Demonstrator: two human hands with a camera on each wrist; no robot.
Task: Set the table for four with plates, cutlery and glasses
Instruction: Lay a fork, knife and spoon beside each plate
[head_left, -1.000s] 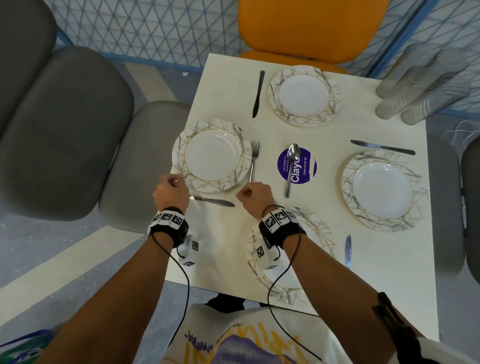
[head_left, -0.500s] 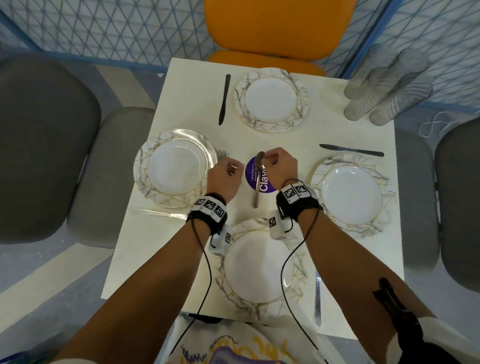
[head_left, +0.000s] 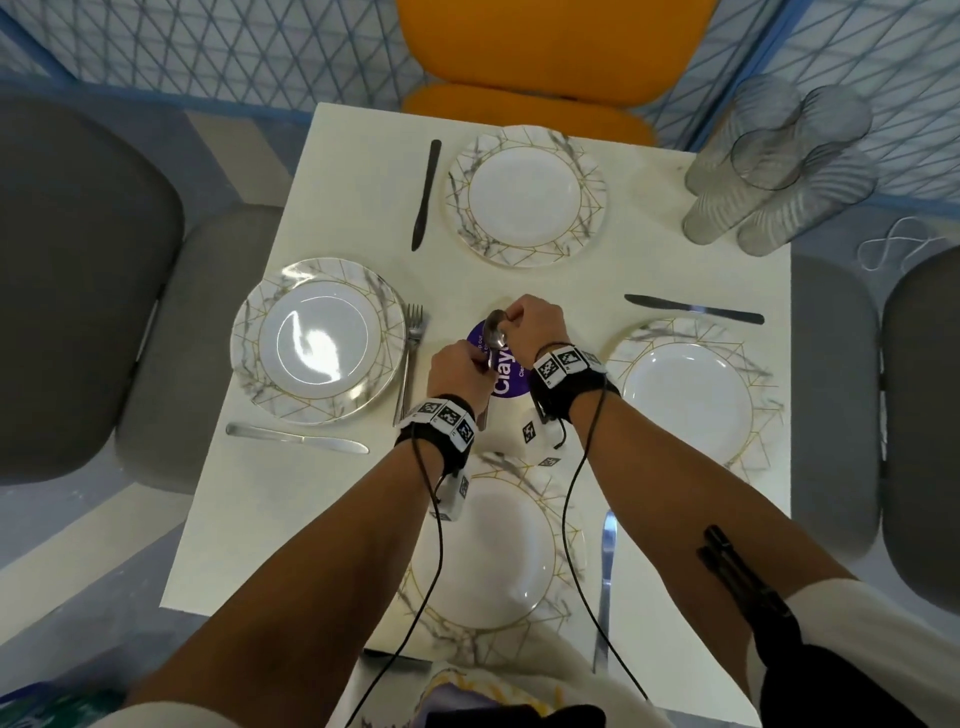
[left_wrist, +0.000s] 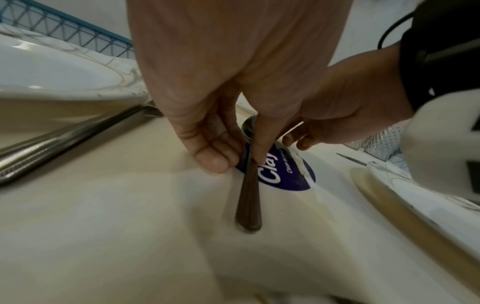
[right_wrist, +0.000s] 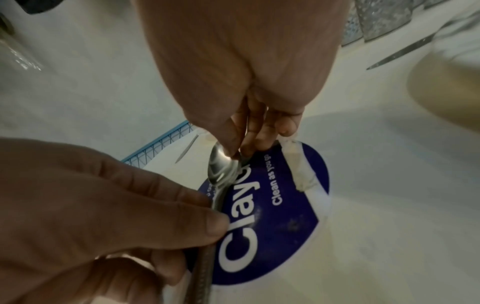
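A metal spoon (head_left: 494, 332) lies on the round purple sticker (head_left: 506, 387) at the table's centre. My left hand (head_left: 480, 358) pinches its handle (left_wrist: 248, 197) between thumb and forefinger. My right hand (head_left: 506, 325) pinches the tip of its bowl (right_wrist: 223, 168). I cannot tell whether more spoons lie stacked under it. Four marbled plates stand around: far (head_left: 524, 195), left (head_left: 317, 340), right (head_left: 691, 400) and near (head_left: 483, 551), the last partly under my forearms. Forks (head_left: 413, 332) lie beside the left plate.
One knife lies by each plate: left of the far plate (head_left: 426, 195), above the right plate (head_left: 693, 310), below the left plate (head_left: 296, 439), right of the near plate (head_left: 605, 571). Several ribbed glasses (head_left: 769, 171) stand clustered at the far right corner. Chairs surround the table.
Both hands moved from the knife below the left plate to the centre of the table. They now hold the spoon, left on the handle, right on the bowl.
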